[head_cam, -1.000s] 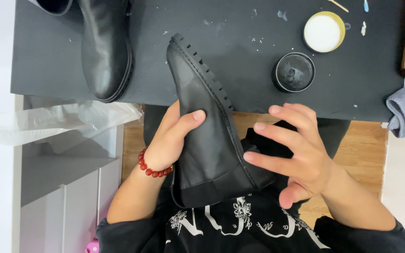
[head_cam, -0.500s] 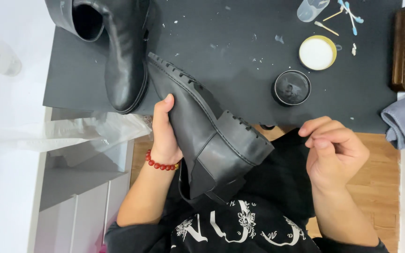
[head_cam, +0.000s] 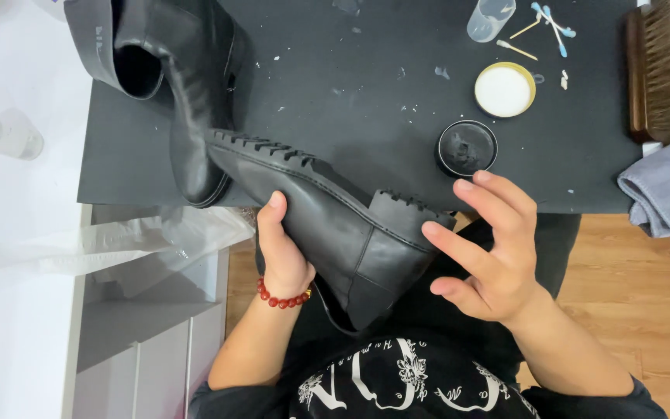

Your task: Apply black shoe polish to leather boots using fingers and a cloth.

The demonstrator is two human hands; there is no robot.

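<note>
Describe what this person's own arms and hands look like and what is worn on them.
Both forearms are bare. The left hand has a red bead bracelet with one gold bead around the wrist. The right hand wears nothing: no ring, watch or glove. Black short sleeves of a white-patterned shirt show near the elbows.
</note>
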